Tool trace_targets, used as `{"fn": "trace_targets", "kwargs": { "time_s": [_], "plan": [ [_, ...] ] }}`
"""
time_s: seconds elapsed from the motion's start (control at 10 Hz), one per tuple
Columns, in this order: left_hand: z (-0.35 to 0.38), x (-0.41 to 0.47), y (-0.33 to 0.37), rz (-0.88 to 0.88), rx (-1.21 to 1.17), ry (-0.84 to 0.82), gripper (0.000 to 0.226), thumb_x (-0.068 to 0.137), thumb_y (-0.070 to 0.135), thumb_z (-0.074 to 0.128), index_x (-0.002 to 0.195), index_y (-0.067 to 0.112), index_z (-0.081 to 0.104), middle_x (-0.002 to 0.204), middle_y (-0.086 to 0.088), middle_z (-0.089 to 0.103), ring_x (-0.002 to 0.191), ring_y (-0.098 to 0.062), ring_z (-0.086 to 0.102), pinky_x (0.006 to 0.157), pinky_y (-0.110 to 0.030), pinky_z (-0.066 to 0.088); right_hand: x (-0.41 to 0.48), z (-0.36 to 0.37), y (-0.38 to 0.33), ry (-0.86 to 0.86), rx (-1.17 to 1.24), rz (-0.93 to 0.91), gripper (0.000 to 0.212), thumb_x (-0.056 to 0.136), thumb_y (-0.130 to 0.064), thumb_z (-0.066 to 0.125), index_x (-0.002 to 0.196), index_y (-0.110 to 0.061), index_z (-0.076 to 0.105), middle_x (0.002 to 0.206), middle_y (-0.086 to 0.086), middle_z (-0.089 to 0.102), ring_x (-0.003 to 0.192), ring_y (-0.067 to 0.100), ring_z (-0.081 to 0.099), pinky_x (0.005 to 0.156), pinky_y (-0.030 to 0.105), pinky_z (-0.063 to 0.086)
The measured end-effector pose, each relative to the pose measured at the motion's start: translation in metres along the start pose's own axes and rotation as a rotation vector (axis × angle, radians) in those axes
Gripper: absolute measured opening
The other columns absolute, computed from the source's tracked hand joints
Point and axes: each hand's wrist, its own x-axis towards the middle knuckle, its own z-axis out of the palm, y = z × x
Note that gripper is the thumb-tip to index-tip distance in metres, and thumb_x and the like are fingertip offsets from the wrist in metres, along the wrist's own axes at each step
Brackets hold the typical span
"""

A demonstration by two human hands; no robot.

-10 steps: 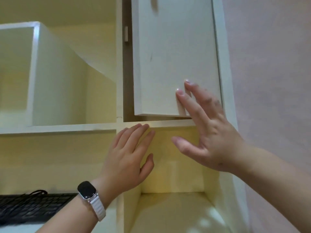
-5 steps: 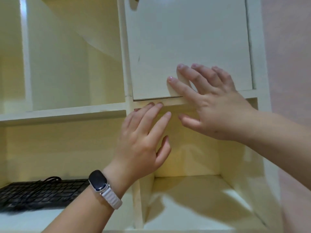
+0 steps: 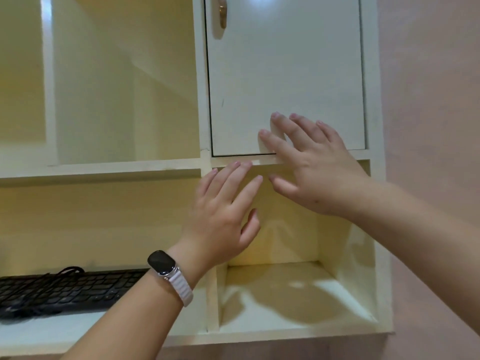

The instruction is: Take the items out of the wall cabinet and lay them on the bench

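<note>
A cream wall cabinet (image 3: 202,162) fills the view. Its upper right door (image 3: 283,74) sits flush in its frame, with a brass handle (image 3: 222,14) at the top left. My right hand (image 3: 311,165) lies flat on the door's lower edge, fingers spread, holding nothing. My left hand (image 3: 223,211), a watch on its wrist, hovers open just below the door in front of the lower right compartment (image 3: 280,294), which has nothing in it. A black keyboard (image 3: 65,289) lies on the lower left shelf.
The upper left compartment (image 3: 124,100) stands open with nothing visible inside. A pink wall (image 3: 428,100) runs along the cabinet's right side. The bench is out of view.
The upper right door has swung from ajar to flush under my right hand. The view has shifted, so the handle shows now. My left hand stays open below the door.
</note>
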Motion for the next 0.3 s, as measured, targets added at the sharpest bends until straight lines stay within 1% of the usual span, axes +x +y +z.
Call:
{"fn": "trace_targets", "kwargs": {
  "time_s": [0.1, 0.2, 0.3],
  "plan": [
    [-0.011, -0.010, 0.007, -0.030, -0.054, -0.041, 0.051, 0.081, 0.028, 0.064, 0.128, 0.011, 0.063, 0.138, -0.014, 0.056, 0.130, -0.030, 0.050, 0.108, -0.049, 0.037, -0.015, -0.006, -0.009, 0.037, 0.041, 0.011, 0.063, 0.087, -0.054, 0.038, 0.143, -0.026, 0.041, 0.155, 0.004, 0.034, 0.140, 0.029, 0.031, 0.111, 0.047, 0.026],
    [-0.024, -0.025, 0.014, -0.050, -0.143, -0.065, 0.050, 0.083, 0.031, 0.061, 0.130, 0.012, 0.062, 0.133, -0.012, 0.060, 0.125, -0.030, 0.054, 0.108, -0.048, 0.036, -0.036, -0.009, -0.019, 0.062, 0.070, 0.025, 0.056, 0.087, -0.051, 0.040, 0.132, -0.021, 0.055, 0.143, 0.006, 0.050, 0.129, 0.030, 0.043, 0.104, 0.042, 0.029],
    [-0.032, -0.039, 0.016, -0.072, -0.209, -0.076, 0.050, 0.085, 0.034, 0.058, 0.130, 0.013, 0.061, 0.132, -0.009, 0.060, 0.125, -0.028, 0.054, 0.108, -0.046, 0.035, -0.062, -0.003, -0.033, 0.090, 0.082, 0.036, 0.054, 0.087, -0.050, 0.042, 0.126, -0.018, 0.061, 0.136, 0.008, 0.056, 0.124, 0.031, 0.049, 0.099, 0.040, 0.030]
  ]
}}
